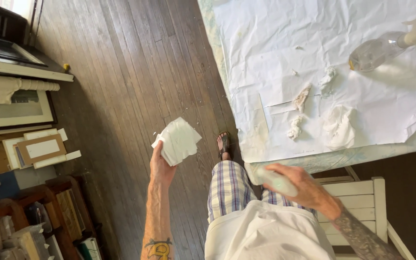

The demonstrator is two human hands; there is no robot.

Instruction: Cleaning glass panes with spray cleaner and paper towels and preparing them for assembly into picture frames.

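A person stands beside a paper-covered bench point(246, 86), seen from a head-worn camera looking down past a white shirt, plaid shorts and one sandalled foot point(224, 144). The left hand point(160, 168) is raised over the dark plank floor point(136, 72), its fingers closed on the lower edge of a folded white cloth point(178, 140), which fans upward and to the right, away from the wrist. The right hand point(300, 185) sits just off the bench's near edge, fingers wrapped around a pale spray bottle point(276, 182); the bottle's long axis runs roughly level, its free end pointing left toward the plaid shorts. On the bench, sheets of creased white paper point(314, 38) overlap and reach almost to the near edge, carrying several crumpled white wads point(339, 126) grouped near the front. A clear plastic bottle point(376, 52) lies on its side near the far right, long axis tilted up to the right. A white wooden chair point(362, 192) stands tucked under the bench's near edge beside the right forearm. To the left, picture frames point(39, 149) and wooden shelving point(58, 207) line the floor's edge, leaving a wide strip of open boards between them and the bench.
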